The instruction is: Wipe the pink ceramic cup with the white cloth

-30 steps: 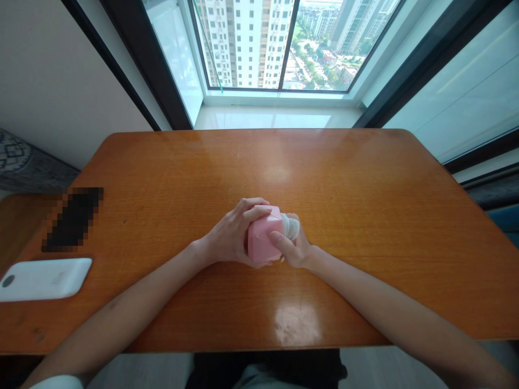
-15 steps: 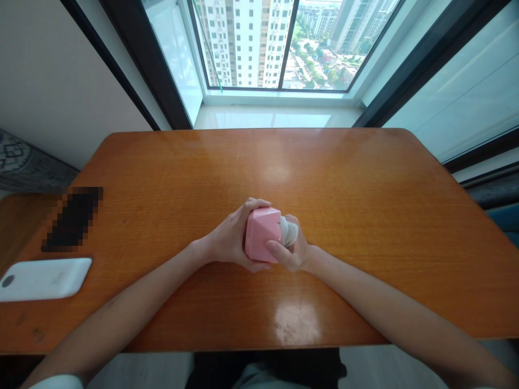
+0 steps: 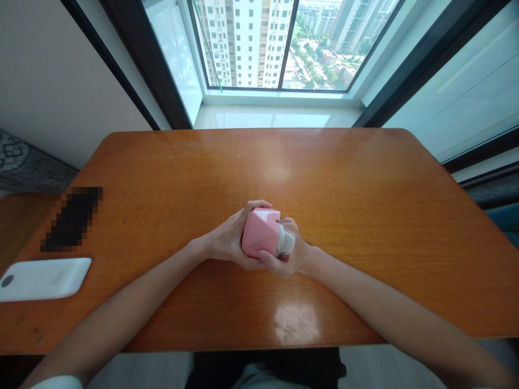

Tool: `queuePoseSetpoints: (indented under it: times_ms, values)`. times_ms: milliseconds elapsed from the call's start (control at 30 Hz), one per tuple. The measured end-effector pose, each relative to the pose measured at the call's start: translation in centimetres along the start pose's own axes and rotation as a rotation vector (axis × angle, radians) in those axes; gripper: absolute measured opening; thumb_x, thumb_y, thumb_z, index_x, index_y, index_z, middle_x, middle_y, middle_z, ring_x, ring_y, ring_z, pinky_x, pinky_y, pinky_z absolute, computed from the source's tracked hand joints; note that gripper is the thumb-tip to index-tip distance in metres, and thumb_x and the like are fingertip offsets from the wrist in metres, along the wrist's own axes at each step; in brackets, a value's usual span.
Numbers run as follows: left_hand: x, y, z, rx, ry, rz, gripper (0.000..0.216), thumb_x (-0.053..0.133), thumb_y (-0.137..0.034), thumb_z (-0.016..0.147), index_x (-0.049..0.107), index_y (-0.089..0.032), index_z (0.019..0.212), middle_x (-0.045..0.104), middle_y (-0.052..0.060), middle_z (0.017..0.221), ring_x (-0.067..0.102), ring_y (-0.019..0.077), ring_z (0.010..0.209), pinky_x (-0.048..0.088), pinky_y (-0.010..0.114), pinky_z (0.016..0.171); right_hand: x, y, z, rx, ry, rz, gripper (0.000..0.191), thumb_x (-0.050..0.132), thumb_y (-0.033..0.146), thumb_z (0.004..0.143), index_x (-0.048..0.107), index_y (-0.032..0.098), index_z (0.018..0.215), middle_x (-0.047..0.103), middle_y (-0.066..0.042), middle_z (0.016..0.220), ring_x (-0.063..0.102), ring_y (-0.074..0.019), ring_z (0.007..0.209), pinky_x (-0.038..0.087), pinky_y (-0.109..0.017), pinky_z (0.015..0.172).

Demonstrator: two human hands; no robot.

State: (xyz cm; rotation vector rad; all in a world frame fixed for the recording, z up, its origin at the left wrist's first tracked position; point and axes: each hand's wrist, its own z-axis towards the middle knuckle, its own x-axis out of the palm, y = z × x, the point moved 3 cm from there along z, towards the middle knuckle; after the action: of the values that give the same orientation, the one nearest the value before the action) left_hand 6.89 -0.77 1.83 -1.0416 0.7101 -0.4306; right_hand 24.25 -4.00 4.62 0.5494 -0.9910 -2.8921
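Pink object has turned, both hands' fingers seemingly grasping it, table edges distant.

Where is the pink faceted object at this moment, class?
In the head view, the pink faceted object is near the picture's centre, over the wooden table, held between the left hand and the right hand, beside a white piece.

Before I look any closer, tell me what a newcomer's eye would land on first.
Probably the pink faceted object, held between the left hand and the right hand around the middle of the view, its white part toward the right hand. Next, likely the bright window beyond the wooden table's far edge, then the white slab at the table's left.
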Motion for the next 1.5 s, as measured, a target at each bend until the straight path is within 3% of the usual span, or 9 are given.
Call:
queuePoseSetpoints:
  times_ms: [233, 400, 767, 1167, 1267, 1367, 1500]
  values:
    - [0.1, 0.5, -0.2, -0.04, -0.018, -0.008, 0.119, 0.103, -0.046, 0.064, 0.035, -0.032, 0.161, 0.066, 0.012, 0.14, 0.073, 0.0346, 0.117, 0.062, 0.052, 0.103, -0.1, -0.4, -0.3, 0.123, 0.017, 0.055, 0.038, 0.075, 0.032, 0.086, 0.045, 0.027, 0.064, 0.043, 0.007, 0.05, 0.038, -0.0101, 0.044, 0.032, -0.028, 0.043]
    - [0.1, 0.3, 0.0, -0.077, -0.032, -0.053, 0.115, 0.101, -0.05, 0.066, 0.037, -0.031, 0.161, 0.066, 0.013, 0.141, 0.073, 0.0333, 0.117, 0.062, 0.049, 0.1, -0.3, -0.8, -0.7, 0.303, 0.068, 0.115, 0.041, 0.073, 0.037, 0.091, 0.046, 0.026, 0.062, 0.044, 0.006, 0.052, 0.039, -0.01, 0.046, 0.034, -0.028, 0.046]
    - [0.1, 0.1, 0.0, -0.091, -0.021, -0.13, 0.111, 0.098, -0.056, 0.072, 0.037, -0.031, 0.161, 0.065, 0.014, 0.143, 0.072, 0.0334, 0.117, 0.061, 0.05, 0.1, -0.5, -0.2, -0.3, 0.472, 0.114, 0.138, 0.052, 0.064, 0.048, 0.101, 0.046, 0.027, 0.057, 0.045, 0.004, 0.049, 0.037, -0.0109, 0.046, 0.032, -0.031, 0.05]
    - [-0.1, 0.5, -0.3, -0.15, 0.039, -0.229, 0.13, 0.103, -0.06, 0.068, 0.028, -0.037, 0.171, 0.056, 0.016, 0.159, 0.066, 0.0396, 0.135, 0.057, 0.06, 0.115, -0.3, 0.1, -0.4, 0.673, 0.09, 0.375, 0.055, 0.069, 0.056, 0.101, 0.05, 0.024, 0.061, 0.045, 0.004, 0.055, 0.038, -0.0102, 0.051, 0.03, -0.027, 0.048]
    - [-0.1, 0.7, -0.4, -0.142, 0.045, -0.299, 0.131, 0.103, -0.068, 0.067, 0.03, -0.037, 0.172, 0.056, 0.017, 0.16, 0.065, 0.0424, 0.139, 0.055, 0.062, 0.117, 0.2, 0.2, -0.8, 0.809, 0.036, 0.468, 0.058, 0.071, 0.062, 0.1, 0.053, 0.023, 0.063, 0.047, 0.003, 0.055, 0.041, -0.0106, 0.051, 0.03, -0.027, 0.048]
    - [-0.2, 0.9, -0.5, -0.101, 0.019, -0.328, 0.128, 0.099, -0.073, 0.07, 0.029, -0.042, 0.172, 0.046, 0.016, 0.172, 0.059, 0.0443, 0.148, 0.052, 0.064, 0.122, 0.7, 0.0, -0.8, 0.938, -0.074, 0.571, 0.055, 0.075, 0.065, 0.097, 0.059, 0.021, 0.068, 0.053, 0.003, 0.059, 0.045, -0.0112, 0.054, 0.034, -0.026, 0.051]
    - [-0.3, 1.3, -0.6, -0.086, 0.0, -0.179, 0.144, 0.106, -0.07, 0.06, 0.023, -0.043, 0.175, 0.043, 0.016, 0.173, 0.058, 0.0444, 0.148, 0.053, 0.062, 0.121, 1.2, -0.3, -0.4, 1.063, -0.24, 0.74, 0.05, 0.078, 0.066, 0.092, 0.067, 0.019, 0.078, 0.056, 0.003, 0.062, 0.046, -0.0111, 0.055, 0.039, -0.025, 0.052]
